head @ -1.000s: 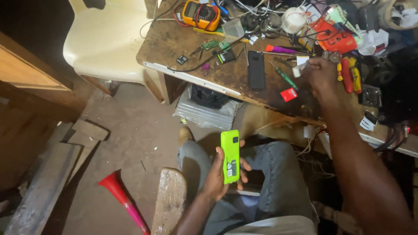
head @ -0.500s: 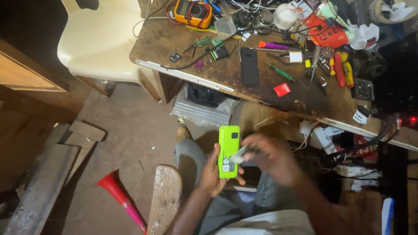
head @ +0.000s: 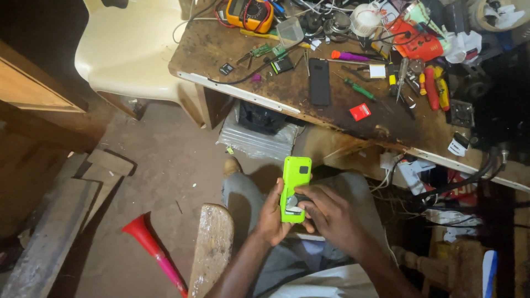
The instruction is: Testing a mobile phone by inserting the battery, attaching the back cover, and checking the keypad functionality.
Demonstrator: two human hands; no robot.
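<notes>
Green phone (head: 295, 177) between left hand (head: 271, 216) and right hand (head: 330, 216)

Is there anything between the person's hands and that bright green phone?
Nothing visible. The left hand holds the green phone from behind, over the lap, and the right hand has its fingertips directly on the phone's lower part.

Red pkt (head: 360, 112) on bench (head: 353, 118) (small, squarish).

green phone (head: 295, 185): glossy smooth plastic; workbench (head: 276, 83): rough stained wood; chair (head: 130, 52): smooth cream plastic.
</notes>
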